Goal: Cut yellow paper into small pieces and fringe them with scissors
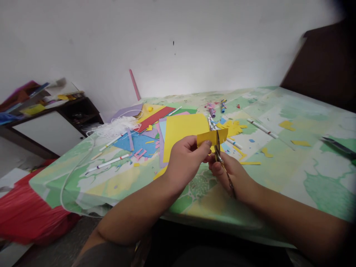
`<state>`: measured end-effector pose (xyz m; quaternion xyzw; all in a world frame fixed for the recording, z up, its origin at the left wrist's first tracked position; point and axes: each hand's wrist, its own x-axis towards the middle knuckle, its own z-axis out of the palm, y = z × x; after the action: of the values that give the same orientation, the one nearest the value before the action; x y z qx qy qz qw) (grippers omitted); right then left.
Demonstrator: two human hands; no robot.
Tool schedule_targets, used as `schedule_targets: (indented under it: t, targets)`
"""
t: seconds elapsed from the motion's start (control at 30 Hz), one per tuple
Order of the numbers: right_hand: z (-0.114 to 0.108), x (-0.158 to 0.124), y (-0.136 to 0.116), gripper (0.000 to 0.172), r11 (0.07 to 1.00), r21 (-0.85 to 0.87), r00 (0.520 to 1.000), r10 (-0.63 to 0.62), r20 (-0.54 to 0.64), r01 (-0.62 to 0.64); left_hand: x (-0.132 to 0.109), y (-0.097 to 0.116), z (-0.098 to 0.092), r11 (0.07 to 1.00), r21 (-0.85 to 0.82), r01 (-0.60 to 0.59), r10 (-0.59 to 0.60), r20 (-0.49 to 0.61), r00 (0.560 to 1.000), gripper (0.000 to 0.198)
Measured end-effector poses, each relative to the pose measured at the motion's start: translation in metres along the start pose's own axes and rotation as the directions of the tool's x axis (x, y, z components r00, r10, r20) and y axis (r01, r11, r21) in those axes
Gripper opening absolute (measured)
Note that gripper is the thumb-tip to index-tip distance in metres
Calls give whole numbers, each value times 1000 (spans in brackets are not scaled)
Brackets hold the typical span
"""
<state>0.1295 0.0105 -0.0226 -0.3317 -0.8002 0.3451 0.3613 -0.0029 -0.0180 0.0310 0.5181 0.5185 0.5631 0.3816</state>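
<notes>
My left hand (187, 159) pinches a small yellow piece of paper (205, 138) between thumb and fingers. In my right hand (232, 168) is a pair of scissors (219, 157), its blades pointing up across the right part of the yellow piece. Whether the blades are fully closed is hard to make out. Below and behind the hands lies a larger yellow sheet (182, 128) on top of lilac and light blue sheets. A fringed yellow paper piece (232, 127) rests just beyond the scissors.
White markers (261, 128), yellow scraps (286, 125) and a dark-bladed tool (338, 144) lie to the right on the patterned tablecloth (294, 163). White string (118, 126), a red strip (157, 118) and blue paper (139, 144) are on the left. Small rolled paper figures (211, 109) stand near the wall.
</notes>
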Motion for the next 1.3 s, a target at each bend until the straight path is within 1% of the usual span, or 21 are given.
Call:
schedule_targets:
  t: [0.23, 0.4, 0.6, 0.8, 1.0, 1.13, 1.3]
  targets:
    - [0, 1, -3, 54, 1000, -5, 1000, 4, -22, -4, -2, 0, 2, 1000, -16, -8, 8, 2, 1000, 21]
    - [1, 0, -5, 55, 1000, -17, 999, 18, -46, -19, 1, -4, 1, 999, 22, -25, 25, -6, 1000, 22]
    - [0, 0, -4, 55, 996, -18, 996, 86, -29, -87, 1, -2, 1, 1000, -12, -11, 11, 1, 1000, 21]
    - [-1, 0, -2, 56, 996, -40, 996, 83, -38, -84, 0, 2, 1, 1000, -9, 18, -18, -12, 1000, 22]
    - [0, 0, -1, 57, 993, -45, 994, 103, -34, -104, 1, 1, -1, 1000, 20, -16, 16, -25, 1000, 24]
    - [1, 0, 0, 56, 996, -45, 997, 78, -12, -78, 2, 0, -2, 999, 24, -38, 39, -45, 998, 26]
    - [0, 0, -1, 57, 992, -118, 999, 41, 7, -39, 2, 2, -3, 998, 33, -46, 49, -80, 996, 26]
